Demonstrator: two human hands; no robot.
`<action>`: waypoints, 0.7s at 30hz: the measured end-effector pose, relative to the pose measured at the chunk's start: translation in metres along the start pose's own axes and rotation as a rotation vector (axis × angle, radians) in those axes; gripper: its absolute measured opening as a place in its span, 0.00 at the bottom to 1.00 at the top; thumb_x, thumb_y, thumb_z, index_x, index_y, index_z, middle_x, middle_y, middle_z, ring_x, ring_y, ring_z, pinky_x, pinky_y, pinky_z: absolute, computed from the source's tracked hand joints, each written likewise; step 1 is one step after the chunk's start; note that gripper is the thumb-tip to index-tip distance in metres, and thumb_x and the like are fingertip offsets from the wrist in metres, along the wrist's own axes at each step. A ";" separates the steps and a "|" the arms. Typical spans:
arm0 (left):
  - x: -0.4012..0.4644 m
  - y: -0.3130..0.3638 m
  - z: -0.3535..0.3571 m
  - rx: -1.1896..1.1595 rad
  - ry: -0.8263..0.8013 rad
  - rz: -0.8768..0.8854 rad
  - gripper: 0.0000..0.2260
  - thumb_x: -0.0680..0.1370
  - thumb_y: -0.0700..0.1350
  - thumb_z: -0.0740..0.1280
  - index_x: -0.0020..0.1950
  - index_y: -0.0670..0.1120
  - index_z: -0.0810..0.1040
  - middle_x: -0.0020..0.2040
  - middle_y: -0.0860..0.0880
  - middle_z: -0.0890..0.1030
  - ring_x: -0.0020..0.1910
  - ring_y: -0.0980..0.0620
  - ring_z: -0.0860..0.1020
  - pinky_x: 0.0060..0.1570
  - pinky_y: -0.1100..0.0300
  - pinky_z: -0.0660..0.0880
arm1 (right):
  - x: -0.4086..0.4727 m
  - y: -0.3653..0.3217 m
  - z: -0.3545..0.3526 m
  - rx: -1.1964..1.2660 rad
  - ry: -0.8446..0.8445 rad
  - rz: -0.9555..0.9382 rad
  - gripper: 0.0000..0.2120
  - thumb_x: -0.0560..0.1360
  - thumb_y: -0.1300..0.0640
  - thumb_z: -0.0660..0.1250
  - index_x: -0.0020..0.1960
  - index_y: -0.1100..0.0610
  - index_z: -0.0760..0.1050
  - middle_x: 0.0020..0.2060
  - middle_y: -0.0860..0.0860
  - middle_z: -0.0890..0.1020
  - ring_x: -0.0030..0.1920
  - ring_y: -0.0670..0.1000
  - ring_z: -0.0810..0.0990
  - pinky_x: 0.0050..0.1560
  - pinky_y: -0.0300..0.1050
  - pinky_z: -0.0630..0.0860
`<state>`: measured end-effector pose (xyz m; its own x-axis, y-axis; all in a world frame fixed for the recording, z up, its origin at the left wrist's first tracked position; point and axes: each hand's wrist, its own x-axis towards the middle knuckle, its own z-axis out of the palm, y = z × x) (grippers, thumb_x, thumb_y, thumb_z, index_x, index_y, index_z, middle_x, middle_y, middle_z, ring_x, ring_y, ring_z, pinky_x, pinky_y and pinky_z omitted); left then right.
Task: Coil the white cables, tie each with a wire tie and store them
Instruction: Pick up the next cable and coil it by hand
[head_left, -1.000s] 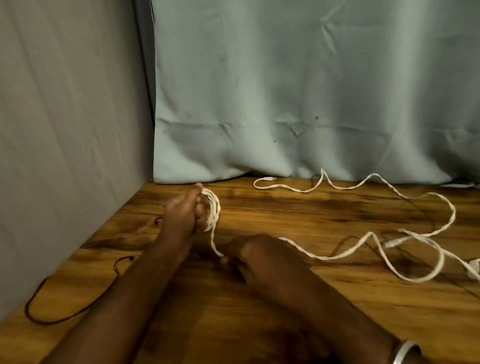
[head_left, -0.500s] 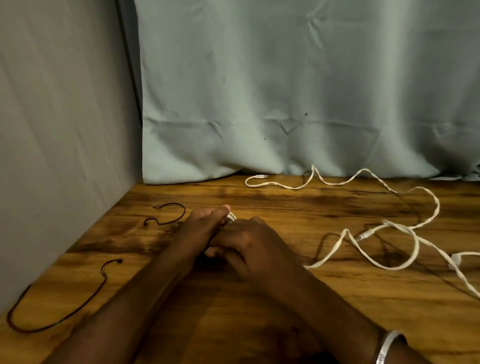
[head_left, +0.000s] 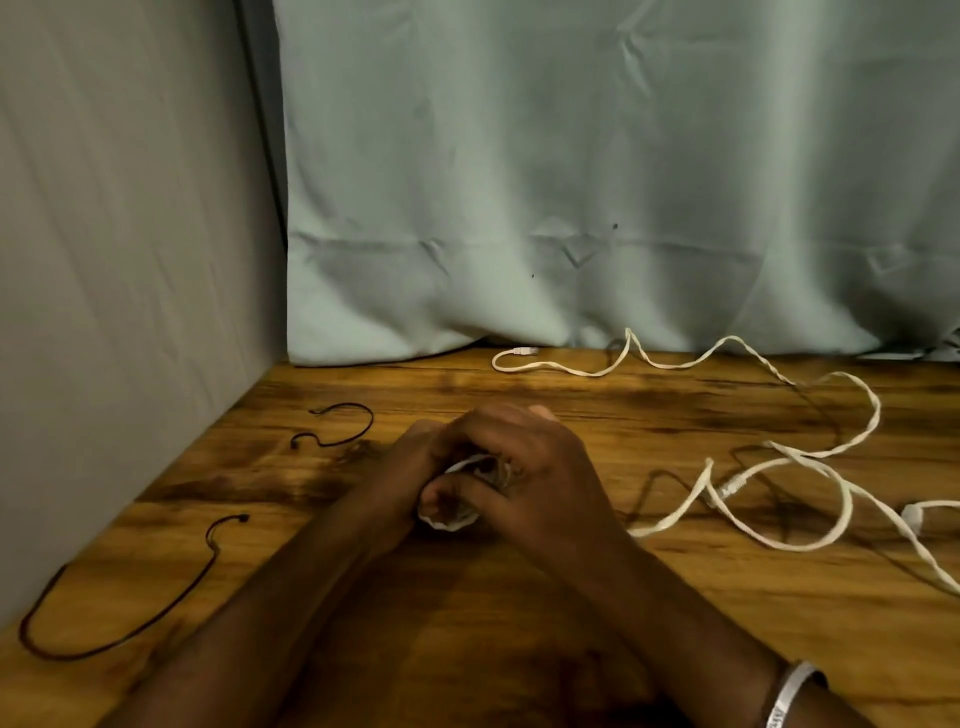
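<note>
Item: white cable coil (head_left: 451, 521), near the middle of the desk (head_left: 675, 623). Your left hand (head_left: 410, 467) and right hand (head_left: 524, 467) both close around it, fingers curled, each grip holding the bundle; only slivers of white show between them.

Item: loose tail of the same cable (head_left: 675, 514), running from under your right hand toward the desk's right edge. Risk: if it snags on the other loops there, a pull may drag the coil open.

Item: second white cable (head_left: 670, 364), along the desk's back edge, uncoiled. It crosses the tail near the right edge; the two may tangle as you wind.

Item: short black wire tie (head_left: 358, 431), just left of your hands; long black wire tie (head_left: 130, 629), at the desk's left edge. Risk: freeing a hand to fetch one may let the turns spring loose.
</note>
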<state>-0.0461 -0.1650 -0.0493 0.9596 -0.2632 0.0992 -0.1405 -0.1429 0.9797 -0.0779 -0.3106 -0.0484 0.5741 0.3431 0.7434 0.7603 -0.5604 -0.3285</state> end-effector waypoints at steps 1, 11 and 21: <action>0.000 0.000 0.001 -0.052 -0.039 -0.032 0.13 0.80 0.40 0.61 0.38 0.35 0.76 0.32 0.40 0.75 0.29 0.48 0.73 0.28 0.62 0.64 | 0.000 0.001 -0.002 -0.001 0.012 -0.005 0.09 0.72 0.49 0.75 0.48 0.51 0.82 0.46 0.43 0.82 0.48 0.45 0.80 0.50 0.54 0.74; 0.000 0.006 0.008 -0.593 -0.282 -0.307 0.21 0.72 0.52 0.61 0.19 0.50 0.63 0.19 0.53 0.59 0.15 0.59 0.57 0.26 0.61 0.50 | 0.003 0.014 -0.004 0.183 0.126 0.074 0.08 0.70 0.60 0.80 0.47 0.56 0.83 0.43 0.46 0.77 0.45 0.49 0.80 0.40 0.53 0.78; -0.003 0.007 0.014 -0.509 -0.370 -0.296 0.29 0.80 0.66 0.51 0.30 0.47 0.71 0.20 0.51 0.64 0.14 0.59 0.58 0.25 0.63 0.46 | 0.000 0.033 -0.002 0.223 0.051 0.369 0.09 0.79 0.44 0.69 0.55 0.47 0.81 0.35 0.39 0.79 0.38 0.43 0.79 0.39 0.41 0.73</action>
<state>-0.0533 -0.1787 -0.0454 0.7809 -0.6033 -0.1622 0.3331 0.1824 0.9251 -0.0534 -0.3304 -0.0575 0.8083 0.1097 0.5785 0.5572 -0.4601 -0.6913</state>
